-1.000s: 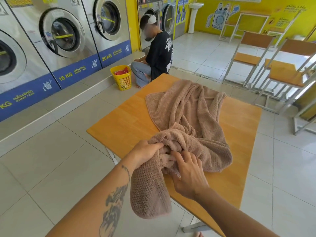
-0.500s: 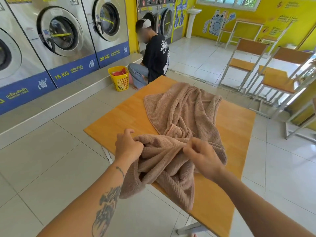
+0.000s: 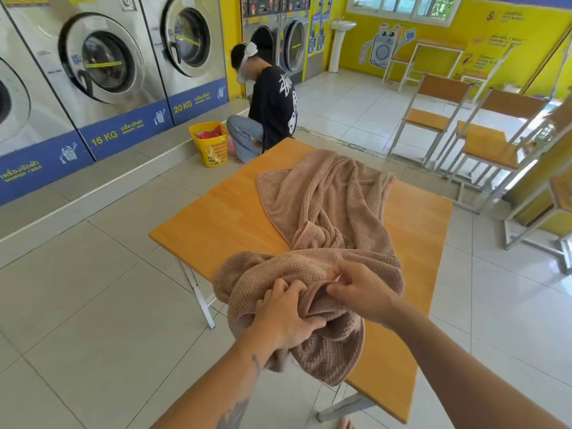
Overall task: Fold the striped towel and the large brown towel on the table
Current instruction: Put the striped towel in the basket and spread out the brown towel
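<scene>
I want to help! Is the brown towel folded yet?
Not folded: the brown towel lies rumpled on the table, its near end bunched in the left hand and right hand.

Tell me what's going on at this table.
Someone is working on a large brown waffle-weave towel at the near edge of an orange wooden table. The left hand grips a bunched part of it and the right hand pinches a fold beside it. The towel is crumpled, not yet folded; its far part lies spread on the table and its near end hangs over the edge. No striped towel is in view. Another person crouches by a yellow plastic laundry basket.
</scene>
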A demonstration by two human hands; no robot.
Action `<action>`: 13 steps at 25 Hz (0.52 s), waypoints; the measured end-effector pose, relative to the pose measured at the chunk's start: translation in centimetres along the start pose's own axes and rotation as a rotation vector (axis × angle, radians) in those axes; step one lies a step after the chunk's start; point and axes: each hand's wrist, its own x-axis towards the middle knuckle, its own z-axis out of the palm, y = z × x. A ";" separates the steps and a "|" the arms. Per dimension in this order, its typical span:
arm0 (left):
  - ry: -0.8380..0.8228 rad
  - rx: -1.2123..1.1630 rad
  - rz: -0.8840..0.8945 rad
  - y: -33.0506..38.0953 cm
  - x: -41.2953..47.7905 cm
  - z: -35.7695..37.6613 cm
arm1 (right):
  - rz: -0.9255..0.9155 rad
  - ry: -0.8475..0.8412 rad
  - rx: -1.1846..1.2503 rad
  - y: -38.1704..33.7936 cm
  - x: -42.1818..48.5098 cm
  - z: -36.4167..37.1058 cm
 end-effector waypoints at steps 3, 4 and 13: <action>0.127 -0.068 0.066 0.1 -0.5 0.2 | 0.053 -0.175 -0.072 0.7 -2.1 1.2; 0.170 -0.101 0.069 0.0 -0.6 -0.1 | 0.063 -0.220 -0.149 1.2 -2.8 1.6; 0.366 -0.343 0.113 0.8 -3.8 -3.6 | 0.000 -0.019 -0.083 4.0 -5.7 4.6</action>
